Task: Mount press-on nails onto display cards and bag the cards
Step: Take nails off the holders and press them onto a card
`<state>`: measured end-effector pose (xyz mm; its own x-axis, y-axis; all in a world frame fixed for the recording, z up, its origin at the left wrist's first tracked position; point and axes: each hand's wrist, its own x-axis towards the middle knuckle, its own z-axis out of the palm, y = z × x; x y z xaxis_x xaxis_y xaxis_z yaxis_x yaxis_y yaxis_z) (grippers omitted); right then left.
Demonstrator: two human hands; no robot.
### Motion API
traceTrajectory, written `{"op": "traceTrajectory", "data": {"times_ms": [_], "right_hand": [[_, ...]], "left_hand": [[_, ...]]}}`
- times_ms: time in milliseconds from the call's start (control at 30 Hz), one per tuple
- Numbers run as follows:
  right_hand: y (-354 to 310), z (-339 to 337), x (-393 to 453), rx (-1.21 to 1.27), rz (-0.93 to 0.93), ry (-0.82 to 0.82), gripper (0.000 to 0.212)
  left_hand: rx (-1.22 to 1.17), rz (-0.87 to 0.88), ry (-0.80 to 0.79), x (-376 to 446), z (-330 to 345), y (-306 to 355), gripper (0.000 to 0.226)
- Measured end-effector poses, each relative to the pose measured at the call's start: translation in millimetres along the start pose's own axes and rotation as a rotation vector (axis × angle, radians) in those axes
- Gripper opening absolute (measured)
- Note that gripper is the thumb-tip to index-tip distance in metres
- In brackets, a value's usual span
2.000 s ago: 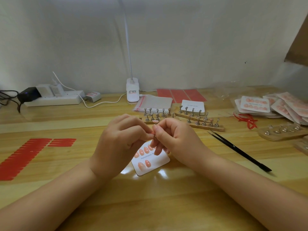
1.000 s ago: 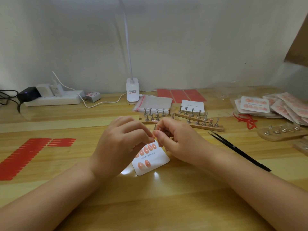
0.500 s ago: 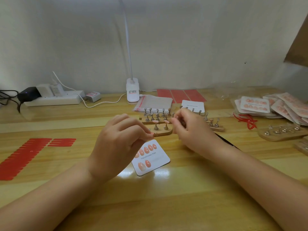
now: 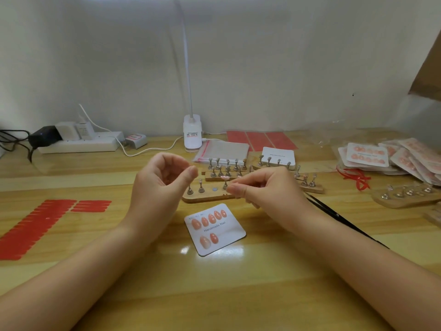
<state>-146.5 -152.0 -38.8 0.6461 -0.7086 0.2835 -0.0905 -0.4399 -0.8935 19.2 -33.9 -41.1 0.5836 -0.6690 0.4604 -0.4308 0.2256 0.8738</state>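
A white display card [image 4: 230, 236] printed "Handmade Nail" lies in front of me with several peach press-on nails stuck on it. Just behind it is a wooden holder [image 4: 205, 199] with small metal stands. My right hand [image 4: 265, 189] pinches one stand topped by a pink nail [image 4: 224, 178] at the holder's right end. My left hand [image 4: 155, 187] hovers left of the holder, fingers curled and thumb tip against the index finger. Whether anything sits in that pinch is hidden.
Black tweezers [image 4: 334, 216] lie to the right. More stand holders [image 4: 310, 183] sit behind, with clear bags [image 4: 224, 149], blank cards [image 4: 278, 154] and a lamp base [image 4: 192, 137]. Bagged cards [image 4: 381, 156] pile at far right. Red adhesive sheets [image 4: 35, 223] lie left, near a power strip [image 4: 78, 142].
Both hands were pinched together over the card. The right hand then moved back to the wooden holder and now pinches a stand there. The left hand has lifted slightly.
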Motion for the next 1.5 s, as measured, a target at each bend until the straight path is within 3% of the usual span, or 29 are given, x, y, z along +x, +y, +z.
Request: {"op": "traceTrajectory", "data": {"times_ms": [333, 567, 967, 1167, 1500], "right_hand": [[-5.3, 10.6, 19.7, -0.293, -0.119, 0.016, 0.02], [3.3, 41.7, 24.8, -0.455, -0.315, 0.067, 0.021], [18.7, 44.7, 27.0, -1.036, -0.386, 0.009, 0.036], [19.1, 45.3, 27.6, -1.135, -0.408, 0.011, 0.039], [23.5, 45.5, 31.1, -1.088, -0.401, 0.028, 0.054]], "left_hand": [[0.201, -0.047, 0.091, 11.5, -2.4, -29.3, 0.014], [0.148, -0.019, 0.063, 9.7, -3.0, -28.2, 0.013], [0.123, 0.003, 0.031, 6.8, -0.6, -23.7, 0.019], [0.124, -0.002, -0.004, 6.1, -0.5, -21.6, 0.017], [0.123, -0.006, -0.014, 7.3, -0.8, -22.8, 0.013]]}}
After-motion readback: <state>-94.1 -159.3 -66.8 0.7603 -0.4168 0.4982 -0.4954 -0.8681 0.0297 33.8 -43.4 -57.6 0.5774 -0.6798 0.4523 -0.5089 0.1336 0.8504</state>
